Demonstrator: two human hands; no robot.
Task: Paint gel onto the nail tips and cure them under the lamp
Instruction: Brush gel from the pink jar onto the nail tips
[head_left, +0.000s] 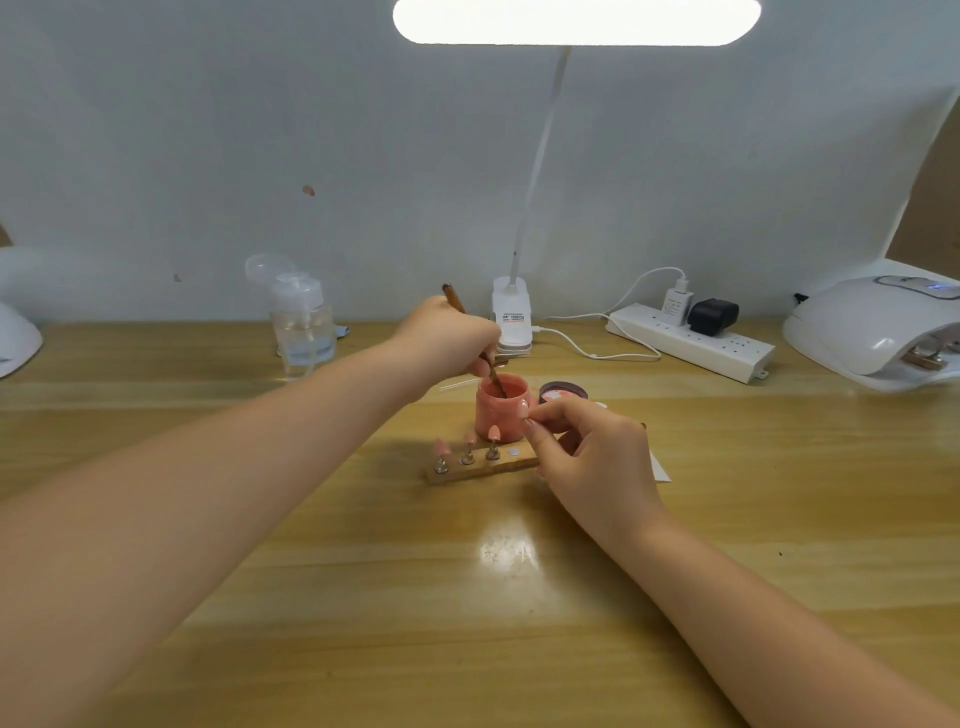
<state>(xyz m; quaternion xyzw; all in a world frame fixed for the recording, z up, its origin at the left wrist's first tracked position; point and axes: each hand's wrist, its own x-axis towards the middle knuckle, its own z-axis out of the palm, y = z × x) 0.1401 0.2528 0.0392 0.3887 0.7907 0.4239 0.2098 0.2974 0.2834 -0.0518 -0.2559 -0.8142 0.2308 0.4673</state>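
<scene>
**Dipping the brush**

The left hand (447, 338) holds the brush (470, 338) in the pink gel pot (501, 410) on the desk (363, 571). The right hand (587, 457) pinches one nail tip (522, 411) beside the pot. Best take little gel, so it won't drip.

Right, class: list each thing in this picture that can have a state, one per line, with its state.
gel jar: open, brush tip inside
jar lid: off, lying behind the jar
brush: gripped by the left hand
nail tip: pinched by the right hand
wooden holder: three tips standing, one spot bare
desk lamp: lit
clear bottle: cap flipped open
</scene>
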